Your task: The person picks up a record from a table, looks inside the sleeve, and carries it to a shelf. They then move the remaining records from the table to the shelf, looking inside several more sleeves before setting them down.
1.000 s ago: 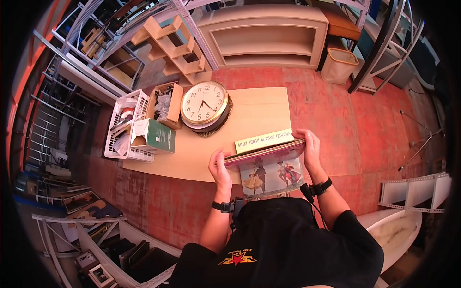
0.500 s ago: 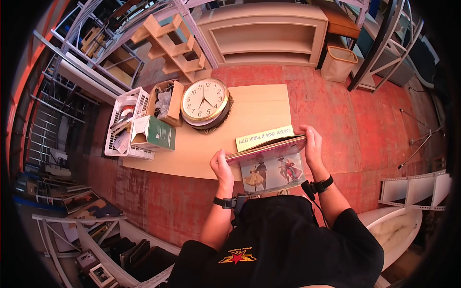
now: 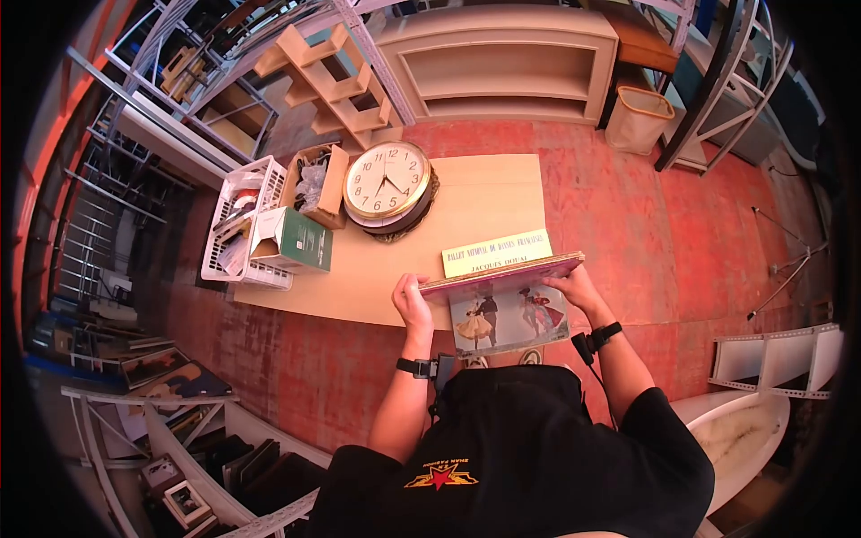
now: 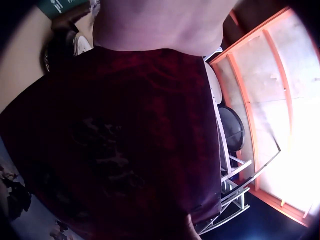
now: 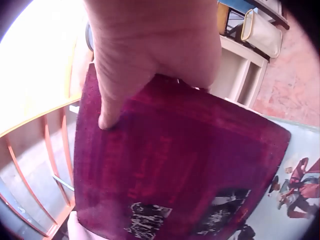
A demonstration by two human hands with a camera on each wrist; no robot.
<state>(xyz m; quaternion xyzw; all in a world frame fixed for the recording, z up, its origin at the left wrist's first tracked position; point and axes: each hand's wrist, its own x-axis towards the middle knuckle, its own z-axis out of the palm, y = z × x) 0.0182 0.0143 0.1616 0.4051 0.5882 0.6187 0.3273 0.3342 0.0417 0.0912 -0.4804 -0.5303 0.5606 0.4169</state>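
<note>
A thin stack of flat sleeves with a dark magenta one nearest the body is held up on edge between both hands. My left hand grips its left side. The right hand pinches the right end, thumb on the magenta face in the right wrist view. Behind the stack shows a yellow cover lettered "Ballet National de Danses Françaises" and "Jacques Douai". Below it, on the near side, is a picture sleeve with dancers; what supports it is hidden.
On the tan tabletop are a round gold-rimmed clock, a cardboard box, a green-and-white box and a white basket. Metal shelving and a cream cabinet stand beyond; a tripod is at right.
The right hand has shifted its hold, bringing its thumb onto the near face. More of the yellow cover shows behind the stack. The left hand still grips the left side.
</note>
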